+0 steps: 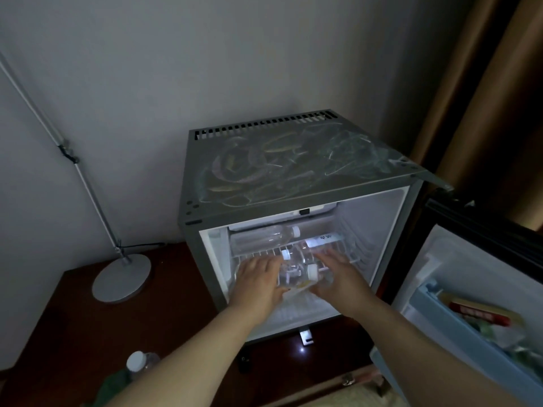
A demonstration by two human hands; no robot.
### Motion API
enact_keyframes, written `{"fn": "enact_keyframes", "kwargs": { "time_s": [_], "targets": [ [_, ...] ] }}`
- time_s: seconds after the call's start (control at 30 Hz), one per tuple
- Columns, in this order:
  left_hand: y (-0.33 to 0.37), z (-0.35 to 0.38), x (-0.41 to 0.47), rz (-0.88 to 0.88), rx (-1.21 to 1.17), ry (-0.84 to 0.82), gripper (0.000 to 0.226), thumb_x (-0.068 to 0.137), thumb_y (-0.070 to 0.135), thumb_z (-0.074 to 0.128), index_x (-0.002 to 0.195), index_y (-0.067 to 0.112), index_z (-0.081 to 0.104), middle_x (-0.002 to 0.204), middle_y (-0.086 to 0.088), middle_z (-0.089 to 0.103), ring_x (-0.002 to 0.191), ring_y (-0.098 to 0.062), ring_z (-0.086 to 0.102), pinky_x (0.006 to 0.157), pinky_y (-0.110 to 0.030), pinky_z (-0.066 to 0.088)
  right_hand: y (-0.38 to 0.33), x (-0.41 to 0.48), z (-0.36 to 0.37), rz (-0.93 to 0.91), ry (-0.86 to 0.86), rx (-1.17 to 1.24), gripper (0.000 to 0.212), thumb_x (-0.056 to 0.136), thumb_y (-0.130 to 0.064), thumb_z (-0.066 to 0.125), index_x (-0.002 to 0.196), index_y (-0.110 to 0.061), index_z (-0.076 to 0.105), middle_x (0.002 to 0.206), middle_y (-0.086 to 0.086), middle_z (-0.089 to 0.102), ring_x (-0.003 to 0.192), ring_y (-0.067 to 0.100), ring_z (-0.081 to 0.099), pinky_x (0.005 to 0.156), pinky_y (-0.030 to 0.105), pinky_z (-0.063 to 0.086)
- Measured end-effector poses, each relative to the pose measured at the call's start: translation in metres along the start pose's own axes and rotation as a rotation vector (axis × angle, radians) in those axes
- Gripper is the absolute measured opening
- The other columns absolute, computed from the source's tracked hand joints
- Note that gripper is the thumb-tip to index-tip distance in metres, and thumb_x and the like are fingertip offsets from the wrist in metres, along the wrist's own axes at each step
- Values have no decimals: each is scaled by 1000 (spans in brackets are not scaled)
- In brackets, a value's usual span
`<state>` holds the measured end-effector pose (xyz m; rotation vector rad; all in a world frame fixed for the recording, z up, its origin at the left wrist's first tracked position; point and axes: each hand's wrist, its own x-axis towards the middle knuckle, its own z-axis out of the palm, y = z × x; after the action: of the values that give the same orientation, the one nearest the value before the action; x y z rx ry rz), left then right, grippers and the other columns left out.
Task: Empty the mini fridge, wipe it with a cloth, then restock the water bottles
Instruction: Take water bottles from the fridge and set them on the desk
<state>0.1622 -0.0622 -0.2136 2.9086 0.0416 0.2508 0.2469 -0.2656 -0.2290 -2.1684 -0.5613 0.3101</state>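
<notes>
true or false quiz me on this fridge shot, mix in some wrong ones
1. The fridge door is open. True.
2. The left hand and right hand both reach the bottles on the wire shelf. True.
3. The lamp stands on top of the fridge. False: its base sits on the table, left of the fridge.
4. The door shelf holds nothing. False: packets lie in it.
5. A white-capped bottle stands on the table by the left forearm. True.
6. Nothing lies behind the hands. False: a back bottle lies on its side there.
</notes>
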Motion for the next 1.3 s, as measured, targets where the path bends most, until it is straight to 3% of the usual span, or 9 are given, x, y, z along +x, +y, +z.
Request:
{"fn": "enact_keyframes", "kwargs": {
  "time_s": [0.1,0.27,0.37,0.47,0.63,0.73,0.87,1.0,1.3],
  "targets": [
    [-3,-1,-3,-11,-38,32,61,89,40,71,141,25,42,144,3,49,136,-19,41,116,-33,30,4,4,3,5,-8,-5,76,76,-26,88,142,-37,52,161,-10,27,138,0,30,105,14,29],
    [1,-9,-17,-28,-146,70,60,89,42,71,139,26,43,138,6,51,130,-14,46,109,-30,38,5,8,1,-41,-32,11,74,77,-23,86,142,-36,52,146,-19,33,139,1,32,113,26,33],
    [8,-19,-27,-109,-277,58,67,93,45,66,147,23,36,141,5,49,128,-12,47,104,-24,37,8,9,4,-97,-28,41,73,71,-25,86,130,-55,54,149,-12,44,139,8,41,115,39,39],
    [11,-28,-42,-167,-383,68,69,93,46,67,149,25,33,137,15,46,124,-1,45,100,-20,38,-2,3,9,-145,-57,73,79,73,-21,88,118,-69,45,151,-15,40,142,0,33,115,23,30],
    [8,-33,-72,-252,-471,48,67,92,44,68,147,29,35,136,14,51,120,1,49,99,-19,42,-10,-5,10,-228,-107,68,77,76,-24,87,138,-49,50,154,-18,35,138,-10,27,97,-6,19],
    [4,-29,-93,-311,-520,59,60,90,41,71,140,40,38,131,20,51,117,5,51,96,-18,42,-17,-8,10,-239,-143,58,77,76,-33,86,142,-45,49,154,-22,32,139,-11,24,105,6,21],
    [-3,-13,-123,-418,-599,74,56,85,43,74,127,56,39,128,21,58,117,8,55,99,-26,49,-20,-12,25,-273,-208,13,76,74,-42,86,134,-62,44,159,-23,27,144,-11,21,121,32,24],
    [-13,5,-148,-518,-616,77,55,83,44,75,128,45,42,120,20,63,109,7,60,93,-32,53,-19,-22,48,-326,-272,15,77,74,-40,87,129,-64,40,155,-21,30,142,-16,17,115,13,21],
    [-31,38,-175,-698,-676,89,54,84,33,79,126,38,44,108,21,64,99,15,58,75,-4,42,-1,-22,69,-287,-328,-62,80,73,-45,86,143,-50,46,161,-13,30,149,0,18,124,33,20]
  ]
}}
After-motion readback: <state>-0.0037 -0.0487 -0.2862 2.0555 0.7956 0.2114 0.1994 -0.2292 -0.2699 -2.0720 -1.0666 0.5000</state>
